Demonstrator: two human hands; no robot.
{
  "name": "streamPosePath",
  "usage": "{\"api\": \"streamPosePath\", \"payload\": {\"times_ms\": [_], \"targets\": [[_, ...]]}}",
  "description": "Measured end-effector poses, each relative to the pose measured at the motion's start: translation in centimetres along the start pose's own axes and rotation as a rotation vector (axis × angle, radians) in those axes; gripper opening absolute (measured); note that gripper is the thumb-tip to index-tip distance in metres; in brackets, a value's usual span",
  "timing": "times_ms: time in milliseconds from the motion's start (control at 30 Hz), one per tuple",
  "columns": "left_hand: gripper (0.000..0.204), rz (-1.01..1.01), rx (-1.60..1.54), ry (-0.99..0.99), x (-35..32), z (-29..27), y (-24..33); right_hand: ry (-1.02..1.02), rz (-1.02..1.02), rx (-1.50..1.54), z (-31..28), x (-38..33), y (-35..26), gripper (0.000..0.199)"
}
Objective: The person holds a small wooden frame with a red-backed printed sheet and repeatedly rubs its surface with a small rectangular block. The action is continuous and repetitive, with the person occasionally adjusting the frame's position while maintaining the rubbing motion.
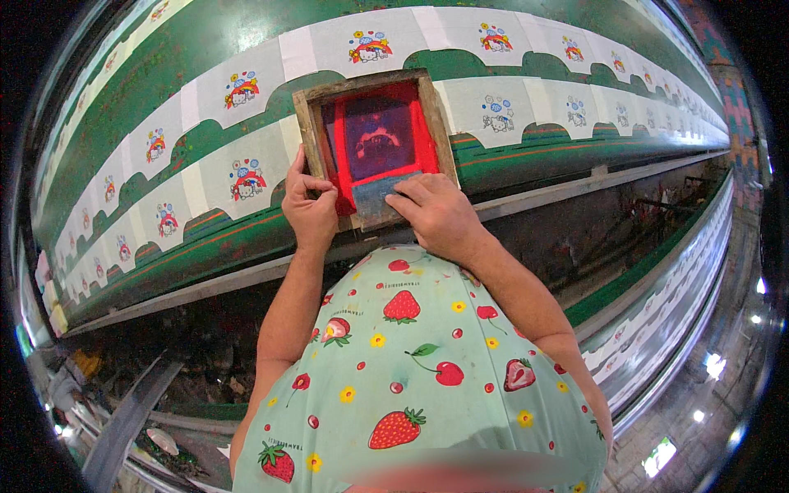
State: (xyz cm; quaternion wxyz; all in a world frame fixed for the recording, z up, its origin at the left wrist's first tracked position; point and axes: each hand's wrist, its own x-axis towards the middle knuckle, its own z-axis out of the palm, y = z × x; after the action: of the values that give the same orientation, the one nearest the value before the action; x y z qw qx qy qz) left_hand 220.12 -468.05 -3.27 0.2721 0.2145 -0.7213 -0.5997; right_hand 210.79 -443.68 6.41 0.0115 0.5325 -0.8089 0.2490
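A wood-edged printing screen (440, 135) lies tilted over the near row of white fabric pieces on the long green table. Red borders surround its dark mesh, where a pale figure shows. At the frame's lower left corner is my left hand (312, 205), its index finger stretched up along the wooden side and its other fingers curled on the edge. My right hand (444, 215) grips a flat grey-blue squeegee (371, 202), which rests at the screen's near end, inside the frame. The squeegee's lower part is partly hidden by my right fingers.
Two rows of white fabric pieces (222, 168) with colourful cartoon prints run along the green table (238, 29). Right of the screen, some prints (498, 113) lack the red. A pale rail (526, 205) follows the table's near edge. Another printed table (657, 329) stands at the right.
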Motion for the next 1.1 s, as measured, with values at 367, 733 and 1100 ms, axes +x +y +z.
{"api": "streamPosePath", "payload": {"times_ms": [367,733,1100], "targets": [[0.01,0.206,0.075,0.113,-0.2,1.1,-1.6,-0.402,-0.056,0.035,-4.1,6.6,4.6,0.037],[0.008,0.148,0.058,0.078,-0.6,1.5,-3.2,-0.067,-0.063,0.022,-0.5,12.4,10.3,0.046],[0.008,0.162,0.123,0.071,-0.7,1.3,-2.1,-0.075,-0.144,-0.039,0.6,3.3,3.7,0.054]]}}
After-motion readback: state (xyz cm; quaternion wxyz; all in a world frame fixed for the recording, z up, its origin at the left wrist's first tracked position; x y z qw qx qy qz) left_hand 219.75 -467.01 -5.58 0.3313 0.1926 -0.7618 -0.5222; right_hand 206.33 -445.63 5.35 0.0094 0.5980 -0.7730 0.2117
